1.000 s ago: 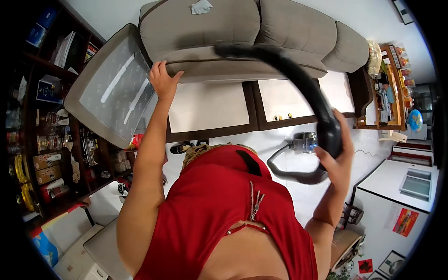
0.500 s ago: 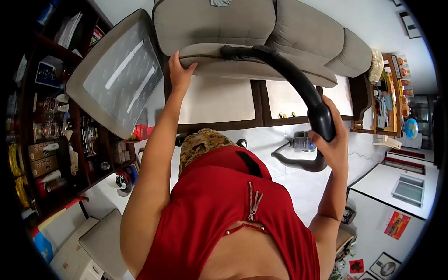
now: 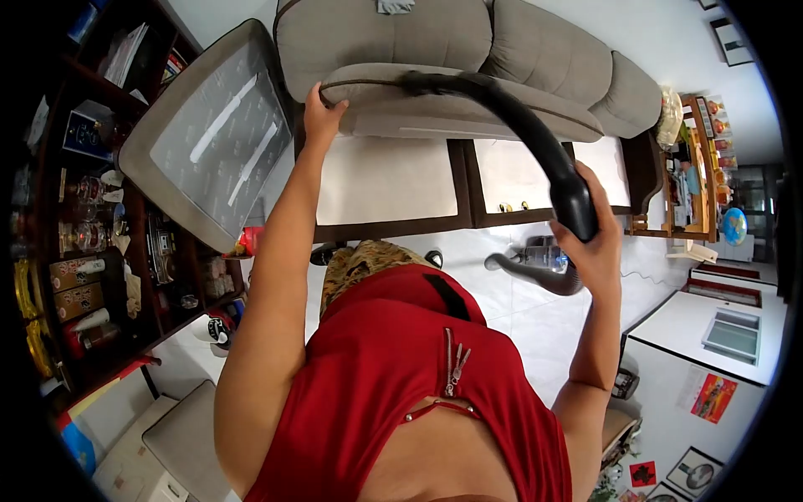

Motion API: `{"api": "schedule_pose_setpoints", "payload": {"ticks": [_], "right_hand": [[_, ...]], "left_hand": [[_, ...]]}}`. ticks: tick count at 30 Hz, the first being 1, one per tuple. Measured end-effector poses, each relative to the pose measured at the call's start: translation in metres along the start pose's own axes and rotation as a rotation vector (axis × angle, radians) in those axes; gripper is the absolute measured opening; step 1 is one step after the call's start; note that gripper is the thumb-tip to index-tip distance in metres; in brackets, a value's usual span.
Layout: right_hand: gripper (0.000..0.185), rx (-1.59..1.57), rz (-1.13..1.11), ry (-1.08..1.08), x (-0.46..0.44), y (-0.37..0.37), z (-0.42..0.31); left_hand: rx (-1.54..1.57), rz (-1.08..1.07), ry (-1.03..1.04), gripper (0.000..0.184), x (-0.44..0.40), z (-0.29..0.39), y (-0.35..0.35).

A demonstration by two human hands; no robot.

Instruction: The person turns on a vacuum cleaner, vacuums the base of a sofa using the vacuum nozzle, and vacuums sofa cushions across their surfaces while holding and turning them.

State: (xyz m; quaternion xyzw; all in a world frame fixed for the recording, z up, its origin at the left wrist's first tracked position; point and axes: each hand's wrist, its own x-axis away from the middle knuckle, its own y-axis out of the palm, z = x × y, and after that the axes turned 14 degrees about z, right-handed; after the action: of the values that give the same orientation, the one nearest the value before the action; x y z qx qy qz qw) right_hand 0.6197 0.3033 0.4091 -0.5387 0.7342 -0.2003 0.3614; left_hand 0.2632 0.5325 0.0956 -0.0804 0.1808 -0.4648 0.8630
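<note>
My left hand (image 3: 321, 119) grips the left end of a long grey sofa cushion (image 3: 468, 120), fingers behind it and thumb on the front. The cushion stands tilted up against the backrest, off the pale seat base (image 3: 389, 180). My right hand (image 3: 592, 247) is closed around the grip of a black vacuum cleaner wand (image 3: 535, 138), which arches up and leftward. Its blurred tip lies at the cushion's upper edge; whether it touches is hard to tell. The vacuum hose (image 3: 544, 276) loops down near the clear-bodied vacuum cleaner (image 3: 539, 253) on the floor.
Another cushion (image 3: 213, 138), grey underside showing, leans at the left beside a dark shelf unit (image 3: 138, 322) full of goods. The sofa backrest (image 3: 385, 38) rises behind. A wooden shelf (image 3: 703, 167) stands at the right. White floor tiles (image 3: 510, 326) lie below, with a thin cord running rightward.
The cushion's upper edge has risen a little, and my left hand has moved slightly up with it. The wand's tip has shifted slightly up and to the right.
</note>
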Motion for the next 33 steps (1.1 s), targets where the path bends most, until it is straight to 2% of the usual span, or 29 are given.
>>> {"api": "schedule_pose_setpoints", "payload": {"ticks": [2, 5, 8, 9, 10, 12, 14, 18, 20, 21, 22, 24, 26, 27, 28, 30, 32, 33], "right_hand": [[0.075, -0.035, 0.016, -0.025, 0.003, -0.004, -0.002], [0.076, -0.13, -0.012, -0.063, 0.006, 0.008, -0.011], [0.076, -0.122, 0.021, -0.323, 0.001, 0.05, -0.012], [0.075, -0.088, -0.004, -0.254, 0.001, 0.057, -0.01], [0.075, -0.055, -0.027, -0.181, 0.001, 0.06, -0.006], [0.073, -0.065, 0.036, -0.171, 0.003, 0.056, 0.012], [0.072, -0.073, 0.097, -0.164, 0.009, 0.045, 0.03], [0.072, 0.088, 0.286, -0.14, 0.016, 0.007, 0.074], [0.071, 0.078, 0.397, -0.03, 0.015, -0.011, 0.109], [0.072, 0.057, 0.365, 0.222, 0.014, -0.026, 0.118], [0.071, 0.054, 0.458, 0.149, 0.016, -0.031, 0.142], [0.071, -0.047, 0.504, 0.326, 0.017, -0.046, 0.159], [0.072, -0.063, 0.598, 0.279, 0.023, -0.045, 0.176], [0.072, -0.097, 0.57, 0.296, 0.025, -0.046, 0.172], [0.073, -0.135, 0.541, 0.314, 0.027, -0.045, 0.169], [0.074, -0.149, 0.58, 0.036, 0.027, -0.025, 0.178], [0.074, -0.25, 0.48, 0.023, 0.025, -0.014, 0.177], [0.074, -0.246, 0.393, 0.094, 0.024, -0.015, 0.18]], "left_hand": [[-0.006, -0.013, 0.075, 0.076, -0.009, -0.007, 0.003], [0.146, -0.131, -0.119, 0.074, -0.015, 0.022, -0.005], [0.05, -0.109, 0.024, 0.072, -0.029, 0.0, 0.007], [0.079, -0.146, -0.066, 0.07, -0.034, -0.007, 0.009], [0.047, -0.143, -0.063, 0.07, -0.037, 0.0, 0.006], [-0.016, -0.138, -0.059, 0.068, -0.038, 0.014, 0.002], [-0.048, -0.11, 0.045, 0.068, -0.053, -0.011, 0.011], [-0.113, -0.123, -0.019, 0.072, -0.067, -0.002, 0.015], [-0.161, -0.133, -0.025, 0.072, -0.073, 0.005, 0.014], [-0.158, -0.138, -0.008, 0.073, -0.079, -0.002, 0.017], [-0.199, -0.134, 0.009, 0.072, -0.085, -0.006, 0.021], [-0.454, -0.045, 0.358, 0.071, -0.079, 0.012, 0.028], [-0.489, -0.057, 0.641, 0.071, -0.072, 0.025, 0.045], [-0.717, -0.097, 0.504, 0.066, -0.049, 0.06, 0.056], [-0.78, -0.1, 0.498, 0.06, -0.045, 0.06, 0.073], [-0.854, 0.005, 0.541, 0.069, -0.026, 0.065, 0.112], [-0.845, 0.012, 0.588, 0.08, -0.004, 0.075, 0.148], [-0.838, 0.016, 0.608, 0.085, 0.002, 0.08, 0.163]]}}
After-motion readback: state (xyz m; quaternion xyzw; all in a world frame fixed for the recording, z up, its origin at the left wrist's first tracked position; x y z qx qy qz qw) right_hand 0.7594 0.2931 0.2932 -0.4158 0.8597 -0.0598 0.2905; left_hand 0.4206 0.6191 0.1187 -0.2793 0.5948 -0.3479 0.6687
